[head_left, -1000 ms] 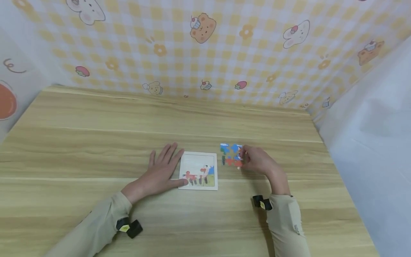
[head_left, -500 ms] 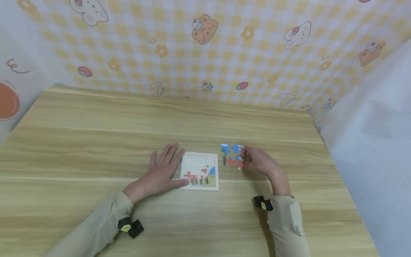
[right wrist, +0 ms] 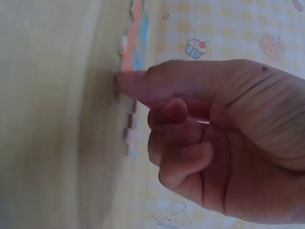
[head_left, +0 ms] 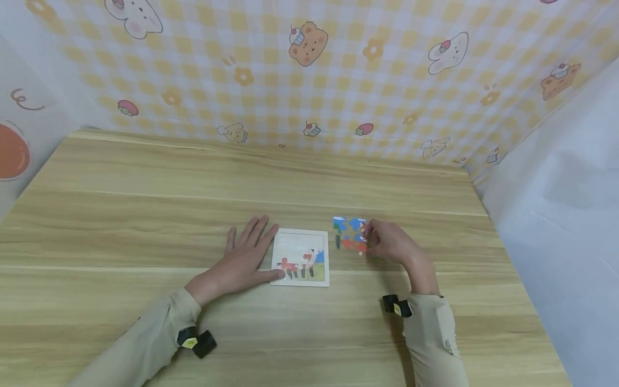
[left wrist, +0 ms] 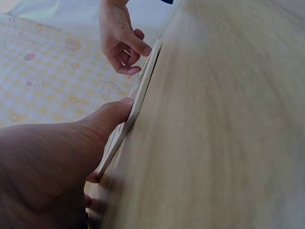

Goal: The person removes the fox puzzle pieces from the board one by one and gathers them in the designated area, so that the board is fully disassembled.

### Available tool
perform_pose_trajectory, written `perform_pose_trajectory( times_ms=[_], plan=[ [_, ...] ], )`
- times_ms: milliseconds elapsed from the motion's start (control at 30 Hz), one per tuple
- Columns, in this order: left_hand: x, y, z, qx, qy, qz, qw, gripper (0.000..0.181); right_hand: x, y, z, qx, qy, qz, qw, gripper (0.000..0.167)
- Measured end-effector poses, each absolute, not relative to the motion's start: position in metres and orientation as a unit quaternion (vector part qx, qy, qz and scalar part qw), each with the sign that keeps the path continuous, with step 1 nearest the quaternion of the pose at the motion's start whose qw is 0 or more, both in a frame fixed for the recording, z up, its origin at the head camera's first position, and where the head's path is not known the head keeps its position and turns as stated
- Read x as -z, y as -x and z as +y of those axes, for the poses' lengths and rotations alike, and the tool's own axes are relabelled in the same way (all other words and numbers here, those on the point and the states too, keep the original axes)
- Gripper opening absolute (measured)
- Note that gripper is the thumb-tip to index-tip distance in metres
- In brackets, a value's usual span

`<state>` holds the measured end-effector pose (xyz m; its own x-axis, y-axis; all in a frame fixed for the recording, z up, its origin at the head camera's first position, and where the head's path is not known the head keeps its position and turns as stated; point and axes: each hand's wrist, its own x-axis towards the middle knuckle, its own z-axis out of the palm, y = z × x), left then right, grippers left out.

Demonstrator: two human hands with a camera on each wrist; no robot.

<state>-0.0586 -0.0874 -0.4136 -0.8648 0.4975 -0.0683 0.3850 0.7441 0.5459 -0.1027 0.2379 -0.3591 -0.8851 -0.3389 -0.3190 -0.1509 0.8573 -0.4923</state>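
Grip at the loose pieces [head_left: 346, 244]: their right-hand side is touched by the thumb of the right hand [head_left: 391, 243], the other fingers being curled; whether a piece is pinched cannot be told. Nothing is grasped by the left hand [head_left: 237, 267], which is spread flat, its thumb on the near left corner of the puzzle tray [head_left: 297, 242] and a fingertip at the far left corner. The loose pieces lie on the table [head_left: 300, 333] just beside the tray, toward the table's right edge; the seated pieces [head_left: 316, 267] are set along the tray's near side. The loose pieces are judged light, thin and stiff, easily slid on the wood, with the knobs most readily bent; they are best taken by opposite edges, between thumb and forefinger. The printed pictures are shown clearly only in the head view; in the right wrist view the loose pieces are seen edge-on and the curled fingers exposed, and in the left wrist view the tray's thin side is revealed.
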Motion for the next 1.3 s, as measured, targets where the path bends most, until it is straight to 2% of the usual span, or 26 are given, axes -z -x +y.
perform_pose_trajectory(
  times_ms=[167, 400, 700, 1300],
  plan=[
    [0.414, 0.059, -0.087, -0.268, -0.237, 0.927, 0.107, 0.094, 0.35, 0.101, 0.246, 0.238, 0.122, 0.946, 0.184, 0.018],
    [0.413, 0.058, -0.087, -0.271, -0.239, 0.926, 0.108, 0.094, 0.346, 0.101, 0.245, 0.224, 0.122, 0.952, 0.17, 0.023],
    [0.412, 0.059, -0.087, -0.266, -0.238, 0.928, 0.109, 0.094, 0.342, 0.1, 0.222, 0.243, 0.163, 0.952, 0.088, 0.017],
    [0.412, 0.058, -0.087, -0.264, -0.24, 0.928, 0.11, 0.095, 0.348, 0.092, 0.19, 0.239, 0.223, 0.938, 0.114, 0.018]
  ],
)
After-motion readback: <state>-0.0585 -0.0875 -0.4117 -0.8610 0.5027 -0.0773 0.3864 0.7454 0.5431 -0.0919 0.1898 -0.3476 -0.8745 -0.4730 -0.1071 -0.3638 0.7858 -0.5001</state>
